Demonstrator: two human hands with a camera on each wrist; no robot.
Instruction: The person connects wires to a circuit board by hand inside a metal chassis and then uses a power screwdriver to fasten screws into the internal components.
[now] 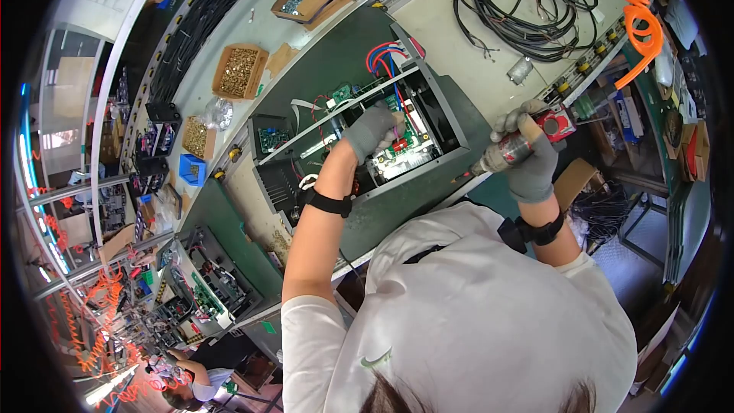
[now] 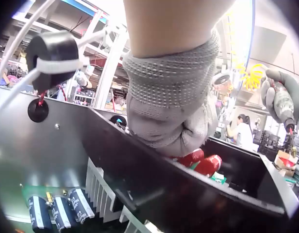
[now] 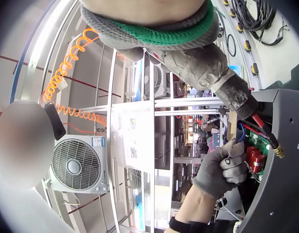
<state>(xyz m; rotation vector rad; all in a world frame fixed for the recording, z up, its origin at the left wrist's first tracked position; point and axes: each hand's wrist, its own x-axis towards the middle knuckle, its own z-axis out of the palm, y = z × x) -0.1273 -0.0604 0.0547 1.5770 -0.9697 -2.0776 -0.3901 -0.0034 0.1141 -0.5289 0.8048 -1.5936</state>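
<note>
My left hand (image 1: 376, 131), in a grey glove, reaches inside an open dark metal chassis (image 1: 413, 172). Its fingers are curled, and they pinch a blue wire (image 3: 243, 132) beside a green circuit board. Two red cylindrical components (image 3: 256, 160) sit close by those fingers. In the right wrist view the drill's tip shows in front of the chassis edge. My gloved right hand (image 1: 527, 157) grips a worn cordless drill (image 1: 505, 154) with a red base. A brass-coloured piece (image 3: 279, 152) is on the end of its bit. The drill is held beside the chassis, bit pointing toward the bench edge.
A coil of black cable (image 1: 527, 8) lies on the bench at the upper right. Boxes of brass fasteners (image 1: 240, 70) and a blue bin (image 1: 192, 170) stand at the left. A second open chassis (image 1: 210, 279) is lower left. An orange coiled hose (image 1: 642, 30) hangs at the right.
</note>
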